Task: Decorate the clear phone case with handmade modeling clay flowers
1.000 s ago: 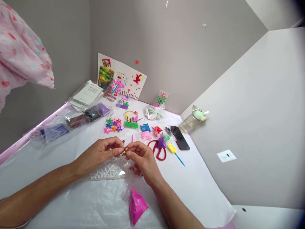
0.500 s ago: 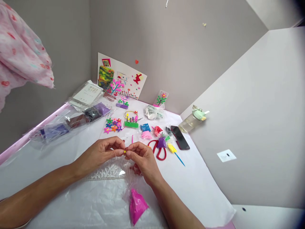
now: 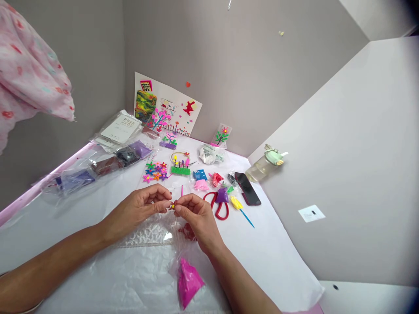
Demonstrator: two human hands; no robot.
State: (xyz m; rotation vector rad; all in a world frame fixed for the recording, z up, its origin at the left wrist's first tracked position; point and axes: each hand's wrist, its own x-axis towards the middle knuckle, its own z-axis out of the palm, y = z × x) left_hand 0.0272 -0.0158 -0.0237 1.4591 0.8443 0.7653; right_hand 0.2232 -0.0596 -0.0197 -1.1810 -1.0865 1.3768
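Above the middle of the table, a tiny clay flower (image 3: pixel 173 206), dark red with a yellow centre, sits between my two hands. My right hand (image 3: pixel 196 216) pinches its right side between thumb and fingertips. The fingers of my left hand (image 3: pixel 145 206) are curled, and its thumb tip meets the flower's left edge; what the other left fingertips touch is partly hidden. Below the hands lie a clear textured plastic sheet (image 3: pixel 147 236) and a bag of dark red clay (image 3: pixel 187 232). Nearer me is a bag of bright pink clay (image 3: pixel 190 284).
Red-handled scissors (image 3: pixel 223 216), a purple clay packet (image 3: pixel 222 195), a yellow packet (image 3: pixel 236 203) and a phone (image 3: pixel 248 189) lie to the right. A bottle (image 3: pixel 262 168) stands by the wall. Clay flowers (image 3: pixel 157 171) and bagged clay (image 3: pixel 108 167) are farther left.
The flower has turned a little between my fingers, showing more of its red petals. My left index finger has lifted slightly away from the thumb. The things on the table are unchanged.
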